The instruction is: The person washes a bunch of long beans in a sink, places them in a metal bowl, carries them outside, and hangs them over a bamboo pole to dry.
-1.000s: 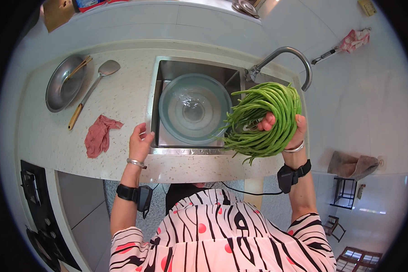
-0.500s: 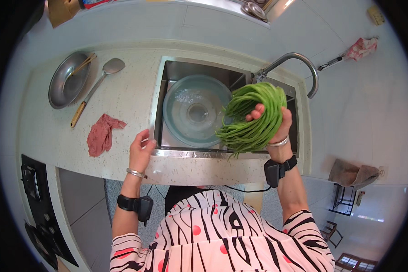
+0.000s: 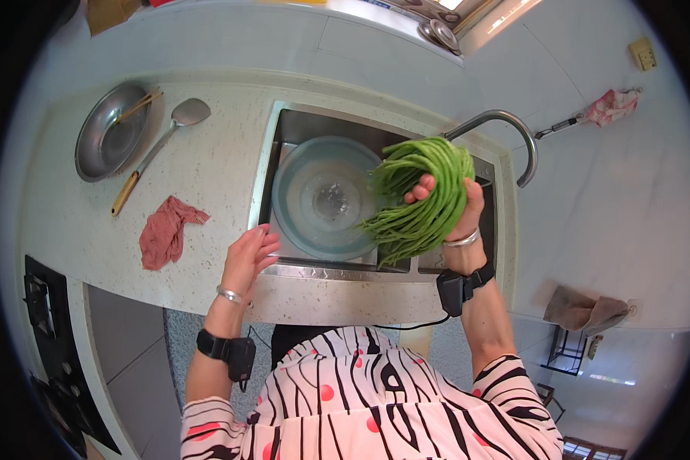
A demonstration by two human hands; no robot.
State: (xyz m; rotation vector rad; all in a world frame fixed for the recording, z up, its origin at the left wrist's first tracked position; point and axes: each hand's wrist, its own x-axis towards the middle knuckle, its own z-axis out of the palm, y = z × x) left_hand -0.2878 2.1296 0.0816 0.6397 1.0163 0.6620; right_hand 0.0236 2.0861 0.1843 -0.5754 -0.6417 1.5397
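Note:
My right hand (image 3: 468, 212) is closed around a thick, bent bundle of long green beans (image 3: 429, 207), its fingertips showing through the loop. The bundle hangs over the right part of the sink (image 3: 284, 129), and its loose ends reach the rim of a round, pale blue basin (image 3: 277, 180). Water ripples inside that basin. At the sink's front left corner, my left hand (image 3: 251, 253) is empty with its fingers stretched out, close to the metal edge.
A curved tap (image 3: 514, 123) arches behind the beans. On the left counter lie a metal bowl (image 3: 100, 149) with chopsticks in it, a spatula (image 3: 155, 157) with a wooden handle, and a crumpled reddish cloth (image 3: 167, 236). A black stove (image 3: 61, 360) sits at the lower left.
My left hand has moved a little right, onto the sink's front edge, its fingers straighter. The beans have shifted slightly left in my right hand. The whole view has tilted a little.

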